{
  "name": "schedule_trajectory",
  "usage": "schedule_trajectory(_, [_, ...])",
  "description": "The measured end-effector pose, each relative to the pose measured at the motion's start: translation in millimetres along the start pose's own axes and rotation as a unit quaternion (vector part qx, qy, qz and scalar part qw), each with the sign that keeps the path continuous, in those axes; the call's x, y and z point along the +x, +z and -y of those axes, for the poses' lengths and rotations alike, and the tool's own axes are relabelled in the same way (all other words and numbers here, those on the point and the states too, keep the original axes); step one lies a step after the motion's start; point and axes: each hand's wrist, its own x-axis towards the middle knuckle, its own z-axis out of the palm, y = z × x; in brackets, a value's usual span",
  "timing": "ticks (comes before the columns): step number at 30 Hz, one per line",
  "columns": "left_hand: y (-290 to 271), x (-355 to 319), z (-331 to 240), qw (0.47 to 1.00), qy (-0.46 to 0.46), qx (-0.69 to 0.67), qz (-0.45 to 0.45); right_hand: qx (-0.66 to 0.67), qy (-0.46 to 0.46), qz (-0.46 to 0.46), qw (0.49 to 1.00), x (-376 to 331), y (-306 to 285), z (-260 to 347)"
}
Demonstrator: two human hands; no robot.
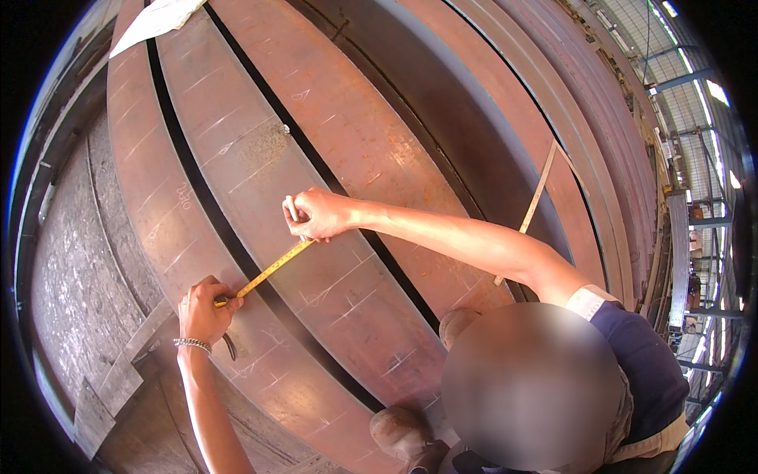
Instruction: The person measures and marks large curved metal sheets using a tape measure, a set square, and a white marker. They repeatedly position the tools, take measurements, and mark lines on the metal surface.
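Observation:
My left hand [204,310], with a chain bracelet at its wrist, is closed around a tape measure, and a dark strap [230,347] hangs beside it. From there the yellow tape blade [272,268] stretches up and right to my right hand [320,215]. That hand is closed in a pinch at the other end of the blade. It also holds a short white stick [293,208] that looks like chalk. Under the blade lie long, rust-brown steel plates [260,158] carrying pale drawn lines. My left hand rests on the leftmost plate; my right hand is over the middle one.
Dark gaps [197,182] run between the plates. An L-shaped square [539,188] lies across steel to the right. White sheeting [158,22] covers the far left plate ends. A boot [399,433] stands at the lower middle, beside a blurred round area [533,387].

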Motion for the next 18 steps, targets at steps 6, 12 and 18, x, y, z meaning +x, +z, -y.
schedule_trajectory(6, [1.0, 0.4, 2.3, 1.0, 0.003, -0.007, -0.003, -0.01, -0.001, 0.011, 1.0, 4.5, -0.2, -3.9])
schedule_trajectory(12, [1.1, -0.1, 1.9, 1.0, 0.002, -0.011, -0.005, -0.033, 0.0, 0.025, 0.999, 8.2, -1.1, -4.4])
schedule_trajectory(18, [0.6, -0.4, 0.8, 1.0, 0.002, -0.014, -0.004, -0.052, 0.014, 0.025, 0.998, 11.7, 0.0, -1.6])
